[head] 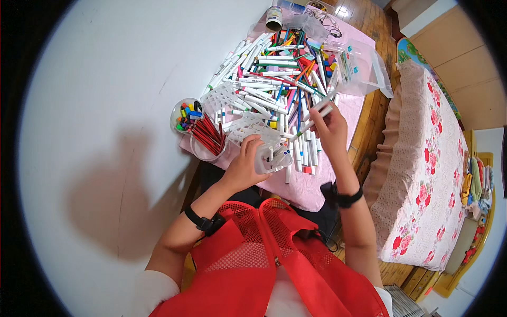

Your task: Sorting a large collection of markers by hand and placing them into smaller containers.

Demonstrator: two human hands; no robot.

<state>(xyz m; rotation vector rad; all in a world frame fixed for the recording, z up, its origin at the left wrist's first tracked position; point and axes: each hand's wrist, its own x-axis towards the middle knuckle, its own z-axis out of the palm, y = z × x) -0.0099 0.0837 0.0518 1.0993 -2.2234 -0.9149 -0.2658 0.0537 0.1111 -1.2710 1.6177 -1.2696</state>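
My left hand [246, 164] grips a clear plastic box [261, 164] near the front edge of the table, with a few white markers inside it. To its right, my right hand [329, 123] holds white markers [325, 111] between thumb and fingers, one with a green end pointing down towards the box. A perforated clear plastic grid [253, 128] lies just beyond the box, and another grid [218, 96] rests farther to the left. A large heap of white markers [265, 99] spreads beyond both hands, mixed with coloured pencils and small coloured blocks.
On the left stand a clear tub of red pencils [208, 136] and a round tub of coloured pens [186, 115]. A large clear bin [362, 73] lies at the right rear, and an open can [274, 19] at the back. A white wall [130, 79] borders the pink-covered table [305, 198].
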